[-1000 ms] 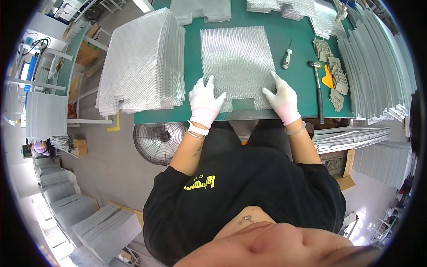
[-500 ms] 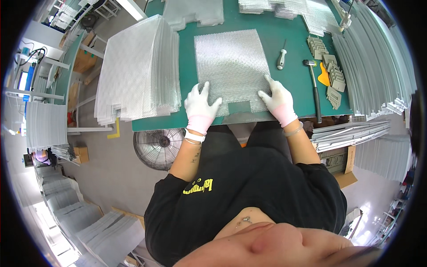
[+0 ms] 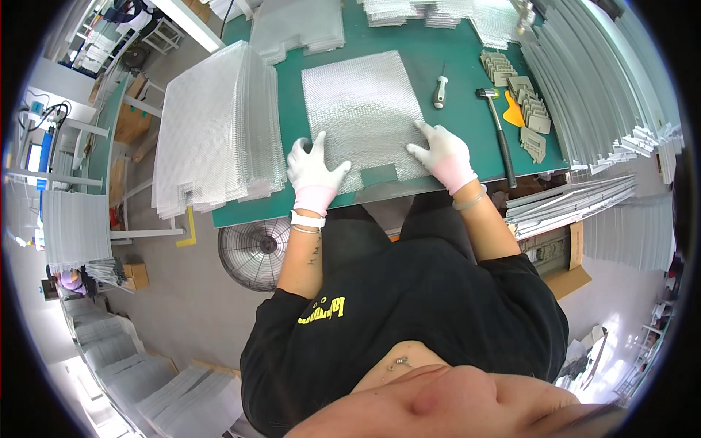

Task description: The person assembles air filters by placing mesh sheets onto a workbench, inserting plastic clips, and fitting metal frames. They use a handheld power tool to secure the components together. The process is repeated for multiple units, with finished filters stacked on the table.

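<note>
A silvery metal mesh sheet (image 3: 365,91) lies flat on the green tabletop, with a rectangular notch in its near edge. My left hand (image 3: 315,174), in a white glove with a pink cuff, rests at the sheet's near left corner with thumb and fingers apart. Gloved the same way, my right hand (image 3: 444,157) is at the right edge, its thumb and forefinger spread over the mesh border. Neither hand has closed round anything. Whether the fingertips press on the sheet or just touch it, I cannot tell.
A tall stack of mesh sheets (image 3: 208,124) stands on the left. To the right lie a screwdriver (image 3: 440,89), a hammer (image 3: 504,146), an orange flat piece (image 3: 513,109) and several beige plates (image 3: 529,102). More sheets (image 3: 584,87) line the far right. A fan (image 3: 259,252) stands below the table.
The whole view has shifted a little, moving the table's contents leftward. Both hands stay at the sheet's sides; the left one's fingers are slightly more curled.
</note>
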